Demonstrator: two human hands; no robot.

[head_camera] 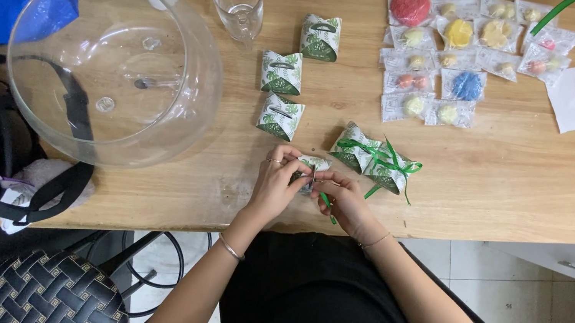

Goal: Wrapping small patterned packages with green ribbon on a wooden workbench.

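Two hands of mine meet at the near edge of the wooden table (533,179), pinched together on one small green-and-white favour box (313,164). My left hand (274,183) grips its left side; my right hand (343,200) closes on the other side with a bit of green ribbon (327,206) trailing below the fingers.

Going left to right: the big glass bowl (115,63) sits partly over the edge beside my elbow, so I judge a careless sweep of my left arm could shove it off. The upright glass beaker (239,1) behind it looks tippy too. Three untied boxes (279,116) lie well apart from my hands and seem safe. The box I hold hangs just at the table's lip; if my pinch slips, it or the ribbon could drop into my lap. The two ribboned boxes (374,164) lie just beside my right hand, and a tug could snag their loose ends.

My fingers hide most of the held box, so I cannot tell if it is closed. The wrapped soaps (468,55) at far right are too small to make out.
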